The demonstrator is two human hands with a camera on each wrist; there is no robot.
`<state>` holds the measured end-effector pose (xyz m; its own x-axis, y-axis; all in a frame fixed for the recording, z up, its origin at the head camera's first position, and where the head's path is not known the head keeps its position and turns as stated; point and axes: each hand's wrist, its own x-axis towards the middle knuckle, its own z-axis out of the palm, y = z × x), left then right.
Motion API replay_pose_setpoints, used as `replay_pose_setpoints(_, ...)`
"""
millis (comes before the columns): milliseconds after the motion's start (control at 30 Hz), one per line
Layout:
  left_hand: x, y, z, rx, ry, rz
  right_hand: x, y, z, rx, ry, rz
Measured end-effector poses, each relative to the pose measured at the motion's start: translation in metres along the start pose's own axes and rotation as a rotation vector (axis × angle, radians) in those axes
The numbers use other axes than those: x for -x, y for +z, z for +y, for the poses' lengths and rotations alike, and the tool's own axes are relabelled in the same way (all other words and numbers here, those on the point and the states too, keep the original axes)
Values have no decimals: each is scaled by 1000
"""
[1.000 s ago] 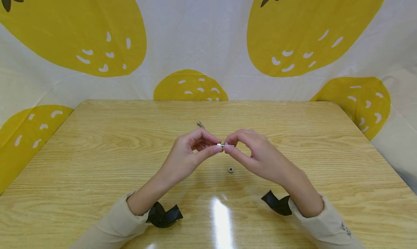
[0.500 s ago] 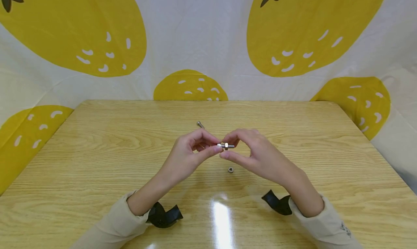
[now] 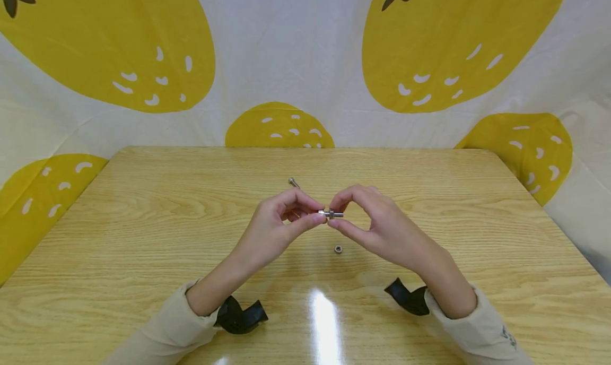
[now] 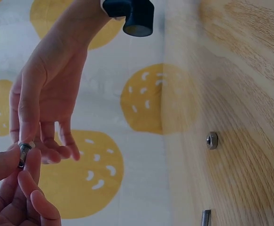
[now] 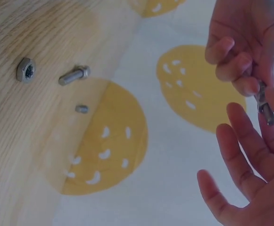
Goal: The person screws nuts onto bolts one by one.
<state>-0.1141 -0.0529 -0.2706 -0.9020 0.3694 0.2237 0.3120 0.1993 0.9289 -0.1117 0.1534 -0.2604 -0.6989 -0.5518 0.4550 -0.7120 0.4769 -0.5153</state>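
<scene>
In the head view my left hand [image 3: 281,216] pinches the head end of a small metal bolt [image 3: 339,214], held level above the table with its threaded end pointing right. A hex nut [image 3: 331,214] sits partway along the shank. The thumb and index finger of my right hand [image 3: 382,222] are at the nut, one below and one above. In the right wrist view the other right fingers [image 5: 242,179] are spread loosely. A second nut [image 3: 338,249] lies on the table below the hands, and another bolt [image 3: 293,182] lies behind the left hand.
The wood-grain table [image 3: 167,195] meets a white curtain [image 3: 286,52] with yellow fruit prints at its far edge. Black wrist straps [image 3: 241,316] hang from both sleeves. In the right wrist view a small metal piece [image 5: 82,108] shows near the loose bolt.
The right thumb and index finger covered the nut, spread away from it half a second ago, and are back at it now. The nut has turned on the bolt. The left hand stays still.
</scene>
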Motion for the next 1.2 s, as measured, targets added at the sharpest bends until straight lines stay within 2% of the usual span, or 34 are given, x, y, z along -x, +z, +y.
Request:
replay_pose_setpoints(167, 1, 0, 0, 0, 7, -2, 0, 0, 1, 20, 10, -7)
replay_pose_setpoints(533, 1, -1, 0, 1, 17, -8, 0, 0, 1, 29, 97, -45)
replay_pose_setpoints(833, 0, -1, 0, -7, 9, 1, 0, -1, 2, 24, -47, 1)
replay_pose_setpoints(1200, 1, -1, 1, 2, 15, -12, 0, 1, 0, 41, 10, -27)
